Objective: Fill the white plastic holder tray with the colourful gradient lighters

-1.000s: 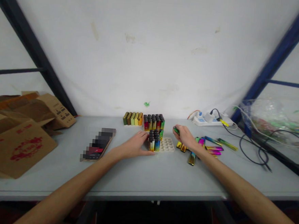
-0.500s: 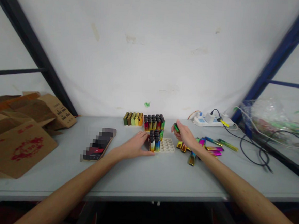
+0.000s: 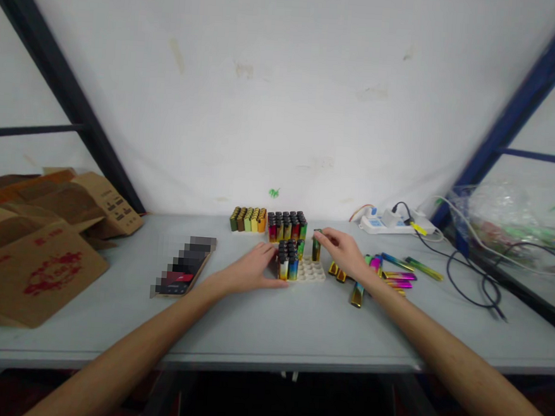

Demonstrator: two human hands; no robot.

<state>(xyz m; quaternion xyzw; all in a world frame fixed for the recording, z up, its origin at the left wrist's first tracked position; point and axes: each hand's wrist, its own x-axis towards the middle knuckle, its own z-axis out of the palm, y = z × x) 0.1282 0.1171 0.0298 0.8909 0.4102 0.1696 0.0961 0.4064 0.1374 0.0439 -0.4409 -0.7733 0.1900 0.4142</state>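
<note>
- So the big change from half a second ago: the right hand [image 3: 345, 249] has swung its green-gold lighter-shaped piece [image 3: 316, 249] from tipped over beside the tray to standing pretty much upright.
- That piece is now at the back right part of the white holed tray [image 3: 311, 273]. Can't tell if its bottom end is in a hole or just above one.
- What it means, imo: the piece is lined up with the tray's unfilled side, so the work looks close to one more standing in there. The black-topped pieces [image 3: 287, 262] already fill the left side.
- Right hand pose: fingertips pinching the piece near its top, wrist low over the loose shiny pieces [image 3: 357, 296], forearm slanting in from the lower right.
- Left hand [image 3: 254, 270] hasn't really budged. It's curved round the tray's left end, thumb stretched along the front. Looks like bracing to me, but can't tell if it's actually gripping anything.
- Behind the tray, a packed black-topped block [image 3: 286, 227] sits where it was.
</note>
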